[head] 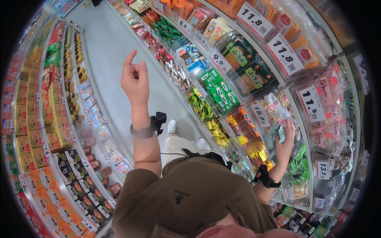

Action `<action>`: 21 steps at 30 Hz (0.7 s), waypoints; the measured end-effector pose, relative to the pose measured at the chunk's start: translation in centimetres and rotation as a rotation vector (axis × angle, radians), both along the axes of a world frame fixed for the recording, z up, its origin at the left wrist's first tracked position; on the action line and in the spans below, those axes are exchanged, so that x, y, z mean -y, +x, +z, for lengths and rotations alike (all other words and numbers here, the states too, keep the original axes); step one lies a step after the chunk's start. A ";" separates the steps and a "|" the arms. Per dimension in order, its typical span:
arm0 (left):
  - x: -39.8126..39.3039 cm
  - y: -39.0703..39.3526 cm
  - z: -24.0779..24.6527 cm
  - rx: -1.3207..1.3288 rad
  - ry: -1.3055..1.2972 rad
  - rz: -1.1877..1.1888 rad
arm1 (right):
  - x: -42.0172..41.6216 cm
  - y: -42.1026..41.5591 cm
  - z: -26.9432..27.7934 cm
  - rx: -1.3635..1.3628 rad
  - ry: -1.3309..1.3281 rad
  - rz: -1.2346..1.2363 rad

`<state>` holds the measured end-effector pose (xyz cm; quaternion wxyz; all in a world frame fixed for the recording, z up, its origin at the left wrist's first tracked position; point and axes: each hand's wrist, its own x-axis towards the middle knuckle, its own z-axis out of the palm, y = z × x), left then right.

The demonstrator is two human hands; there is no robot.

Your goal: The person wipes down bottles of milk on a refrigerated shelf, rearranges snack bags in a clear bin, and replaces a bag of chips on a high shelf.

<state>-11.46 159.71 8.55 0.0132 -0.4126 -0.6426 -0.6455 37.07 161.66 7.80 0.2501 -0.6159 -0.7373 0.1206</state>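
Note:
My left hand (135,78) is raised over the aisle floor, fingers partly curled and thumb apart, with nothing in it. At the shelf on the right, my right hand (285,142) is on a crumpled pale green cloth (276,134), its fingers extended along the cloth's edge. The cloth lies against clear-bagged snacks (272,105) behind a price card (260,114). Below that hand are green-wrapped packets (297,166), and beside it yellow packets (259,151). Both wrists wear black straps with small devices.
Tiered shelves of snack packets and plastic bins with price cards (311,102) curve along the right. Shelves of yellow boxes (62,131), orange boxes (49,187) and jars (104,172) line the left. The grey aisle floor (110,59) runs between them.

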 end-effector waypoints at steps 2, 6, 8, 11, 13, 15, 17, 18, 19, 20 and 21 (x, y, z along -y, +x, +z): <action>-0.9 -0.1 -0.8 0.039 -0.007 -0.069 | 0.3 -0.4 -0.2 -0.024 0.000 -0.047; -2.6 -0.8 -1.8 0.170 -0.053 -0.228 | 0.8 -2.1 0.1 0.051 0.063 -0.124; -3.4 -2.0 -2.4 0.188 -0.113 -0.261 | 0.8 -3.8 0.3 0.066 0.107 -0.158; -4.7 -4.8 -2.6 0.127 -0.211 -0.313 | 0.5 -6.3 0.3 0.024 0.157 -0.168; -5.6 -7.0 -2.9 0.115 -0.221 -0.355 | -0.1 -9.0 0.6 0.022 0.171 -0.182; -6.2 -8.9 -3.1 0.116 -0.254 -0.404 | -0.3 -11.4 0.5 -0.013 0.139 -0.200; -7.1 -10.6 -3.3 0.114 -0.287 -0.441 | -0.7 -13.1 -0.2 -0.035 0.153 -0.197; -7.5 -11.2 -3.3 0.116 -0.300 -0.467 | -0.6 -13.6 -0.8 -0.049 0.154 -0.205; -7.9 -11.7 -3.3 0.119 -0.314 -0.495 | -0.4 -14.2 -1.4 -0.062 0.154 -0.217; -8.3 -12.1 -3.3 0.110 -0.316 -0.508 | -0.4 -14.8 -2.0 -0.084 0.138 -0.232; -8.7 -12.3 -3.2 0.103 -0.339 -0.507 | -0.2 -15.1 -2.3 -0.101 0.123 -0.262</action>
